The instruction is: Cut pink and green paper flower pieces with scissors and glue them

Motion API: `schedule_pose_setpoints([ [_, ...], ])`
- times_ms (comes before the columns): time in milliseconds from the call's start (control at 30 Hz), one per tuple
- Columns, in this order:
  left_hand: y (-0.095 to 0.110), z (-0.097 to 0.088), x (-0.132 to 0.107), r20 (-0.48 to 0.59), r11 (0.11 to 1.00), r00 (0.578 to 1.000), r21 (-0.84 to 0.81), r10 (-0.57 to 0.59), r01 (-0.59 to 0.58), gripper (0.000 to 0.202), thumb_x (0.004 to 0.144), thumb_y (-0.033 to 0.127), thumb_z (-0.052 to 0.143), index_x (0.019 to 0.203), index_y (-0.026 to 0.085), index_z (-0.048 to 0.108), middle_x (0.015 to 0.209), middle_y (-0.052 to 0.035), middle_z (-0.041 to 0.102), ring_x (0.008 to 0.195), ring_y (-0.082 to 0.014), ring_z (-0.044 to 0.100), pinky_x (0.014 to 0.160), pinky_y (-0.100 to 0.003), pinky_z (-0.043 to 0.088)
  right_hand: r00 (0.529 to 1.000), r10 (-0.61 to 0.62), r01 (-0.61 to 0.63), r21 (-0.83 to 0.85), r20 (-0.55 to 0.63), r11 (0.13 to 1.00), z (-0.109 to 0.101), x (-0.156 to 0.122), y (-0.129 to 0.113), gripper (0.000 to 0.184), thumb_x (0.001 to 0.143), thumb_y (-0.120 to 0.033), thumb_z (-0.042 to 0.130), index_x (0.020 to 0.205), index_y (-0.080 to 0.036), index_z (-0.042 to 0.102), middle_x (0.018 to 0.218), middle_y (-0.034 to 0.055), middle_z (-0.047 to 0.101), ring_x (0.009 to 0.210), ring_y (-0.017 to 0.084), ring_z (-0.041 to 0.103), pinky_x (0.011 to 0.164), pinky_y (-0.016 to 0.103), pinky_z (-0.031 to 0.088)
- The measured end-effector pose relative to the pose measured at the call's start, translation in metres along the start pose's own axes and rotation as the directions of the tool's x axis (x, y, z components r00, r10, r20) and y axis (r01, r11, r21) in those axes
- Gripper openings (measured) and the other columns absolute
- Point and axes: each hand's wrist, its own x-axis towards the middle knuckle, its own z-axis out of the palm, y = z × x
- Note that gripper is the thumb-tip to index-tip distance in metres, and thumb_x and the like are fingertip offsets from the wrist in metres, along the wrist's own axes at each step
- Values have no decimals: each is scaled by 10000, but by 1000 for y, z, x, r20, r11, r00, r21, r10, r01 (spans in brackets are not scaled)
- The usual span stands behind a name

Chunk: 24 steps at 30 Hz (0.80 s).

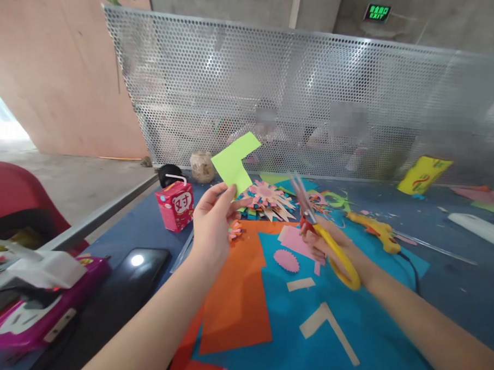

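Note:
A piece of lime-green paper with a notch cut from its right side is pinched between thumb and fingers of my left hand, raised above the table. My right hand grips yellow-handled scissors, whose blades point up and to the left, apart from the green paper. Below and between the hands lie orange paper, a large blue sheet, a pink scalloped oval and cream paper strips. Layered paper flowers rest behind them.
A red drink carton with a straw, a jar and a black phone are on the left. To the right lie a yellow glue gun and a yellow packet. A perforated metal screen borders the table's back.

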Motion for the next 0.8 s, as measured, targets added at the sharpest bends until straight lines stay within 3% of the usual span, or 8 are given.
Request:
schedule_pose_setpoints([
  [100, -2, 2, -5, 44, 999, 999, 41, -5, 3, 309, 564, 239, 772, 762, 177, 544, 610, 69, 580, 548, -130, 671, 416, -157, 364, 997, -64, 67, 63, -45, 996, -10, -5, 2, 403, 758, -615, 598, 783, -244, 444, 632, -70, 355, 466, 84, 280, 423, 249, 262],
  [233, -8, 4, -13, 106, 993, 993, 114, -45, 33, 304, 591, 305, 778, 713, 180, 530, 557, 71, 553, 534, -115, 652, 413, -152, 366, 990, -103, 108, 49, -93, 993, -13, -11, 2, 370, 745, -566, 647, 803, -243, 475, 640, -58, 398, 485, 94, 322, 428, 251, 266],
  [400, -16, 6, -20, 185, 979, 983, 200, -7, -31, 279, 630, 348, 765, 687, 187, 545, 449, 85, 467, 505, -106, 621, 422, -152, 365, 992, -97, 82, -171, -81, 982, -5, -18, -3, 333, 696, -480, 693, 772, -257, 457, 705, -22, 484, 629, 167, 481, 527, 294, 398],
  [500, -20, 4, -17, 209, 956, 978, 287, 2, -64, 269, 638, 353, 755, 671, 169, 562, 477, 64, 520, 445, -87, 583, 408, -155, 359, 988, -47, -5, -331, -148, 944, -6, -17, -1, 331, 697, -467, 682, 793, -265, 438, 699, -18, 527, 636, 191, 531, 559, 315, 420],
  [567, -22, 1, -10, 155, 922, 987, 385, -31, -31, 248, 640, 329, 751, 690, 156, 580, 504, 41, 571, 385, -72, 544, 377, -156, 343, 984, -41, -61, -544, -174, 837, -9, -15, 1, 309, 726, -450, 655, 821, -262, 428, 753, 8, 599, 693, 215, 584, 593, 321, 435],
  [667, -22, -6, 4, -1, 870, 993, 483, -114, 101, 186, 649, 249, 725, 711, 140, 588, 481, 15, 586, 366, -95, 549, 338, -154, 335, 992, -20, -91, -808, -127, 582, -15, -10, 3, 245, 804, -435, 561, 792, -251, 399, 747, 29, 643, 673, 213, 605, 525, 282, 395],
  [733, -23, -11, 13, -63, 870, 992, 477, -107, 124, 154, 666, 212, 689, 711, 149, 557, 499, 24, 586, 391, -94, 568, 345, -147, 360, 994, 12, -101, -880, -108, 463, -18, -7, 3, 252, 834, -449, 504, 746, -245, 383, 688, 42, 643, 604, 212, 593, 468, 277, 326],
  [800, -24, -14, 18, -89, 867, 990, 477, -112, 141, 153, 656, 199, 679, 694, 152, 538, 523, 29, 588, 396, -89, 570, 347, -149, 375, 994, 17, -110, -910, -112, 400, -20, -5, 3, 258, 838, -467, 481, 743, -236, 417, 697, 78, 658, 616, 243, 607, 460, 284, 276],
])
